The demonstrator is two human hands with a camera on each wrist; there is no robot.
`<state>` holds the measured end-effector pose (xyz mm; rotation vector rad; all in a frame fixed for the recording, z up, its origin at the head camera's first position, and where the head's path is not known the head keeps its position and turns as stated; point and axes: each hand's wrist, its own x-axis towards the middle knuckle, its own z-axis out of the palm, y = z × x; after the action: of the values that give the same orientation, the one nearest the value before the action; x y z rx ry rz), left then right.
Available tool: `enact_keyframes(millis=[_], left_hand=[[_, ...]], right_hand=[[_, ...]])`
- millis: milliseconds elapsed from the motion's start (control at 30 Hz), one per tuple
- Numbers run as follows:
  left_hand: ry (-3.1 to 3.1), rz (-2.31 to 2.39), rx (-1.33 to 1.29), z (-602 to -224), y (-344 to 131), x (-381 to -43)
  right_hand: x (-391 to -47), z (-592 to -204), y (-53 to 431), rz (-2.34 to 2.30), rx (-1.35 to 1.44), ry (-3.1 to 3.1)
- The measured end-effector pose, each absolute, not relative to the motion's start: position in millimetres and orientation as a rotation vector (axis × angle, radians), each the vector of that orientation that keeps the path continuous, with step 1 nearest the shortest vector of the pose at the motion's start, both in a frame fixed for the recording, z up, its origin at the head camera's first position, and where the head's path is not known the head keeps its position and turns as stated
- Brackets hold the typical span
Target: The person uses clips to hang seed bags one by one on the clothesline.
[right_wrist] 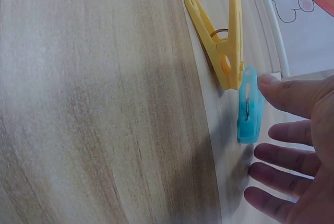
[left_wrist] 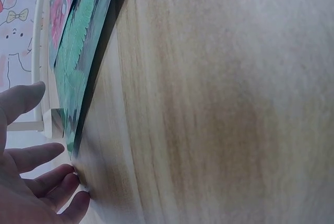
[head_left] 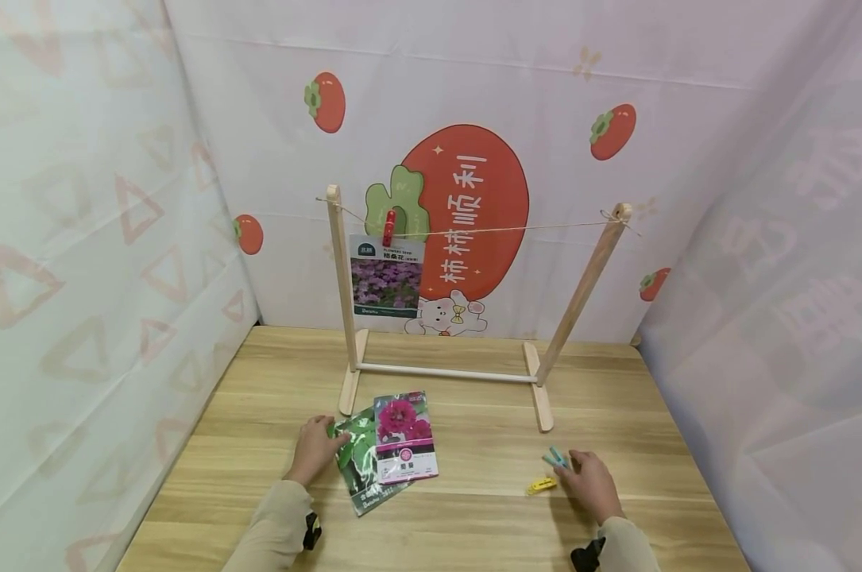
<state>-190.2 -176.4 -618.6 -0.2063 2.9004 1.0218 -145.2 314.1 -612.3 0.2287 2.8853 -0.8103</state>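
My left hand (head_left: 315,451) is at the left edge of a green seed packet (head_left: 357,457), its thumb over the corner and its fingers spread. In the left wrist view the thumb (left_wrist: 23,101) stands apart from the other fingers, with nothing pinched between. A pink-flower seed packet (head_left: 405,437) overlaps the green one. On the right, my right hand (head_left: 591,483) reaches to a light blue clothespin (head_left: 557,458). Its thumb tip is right beside that clothespin in the right wrist view, fingers loosely extended. A yellow clothespin (right_wrist: 224,46) lies just nearer to me.
Behind the packets stands a wooden frame (head_left: 342,278) with a string (head_left: 502,230) tied between its posts. From the string hangs a purple-flower seed packet (head_left: 386,278), held by a red clothespin (head_left: 389,229). Printed cloth walls (head_left: 559,294) border the wooden table (head_left: 473,516).
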Motion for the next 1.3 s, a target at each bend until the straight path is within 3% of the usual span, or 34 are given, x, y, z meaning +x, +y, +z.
enact_keyframes(millis=[1300], left_hand=[[2.939, 0.986, -0.124, -623.3, -190.4, -193.3]], right_hand=[[-156.7, -621.9, 297.5, -0.672, 0.194, 2.988]])
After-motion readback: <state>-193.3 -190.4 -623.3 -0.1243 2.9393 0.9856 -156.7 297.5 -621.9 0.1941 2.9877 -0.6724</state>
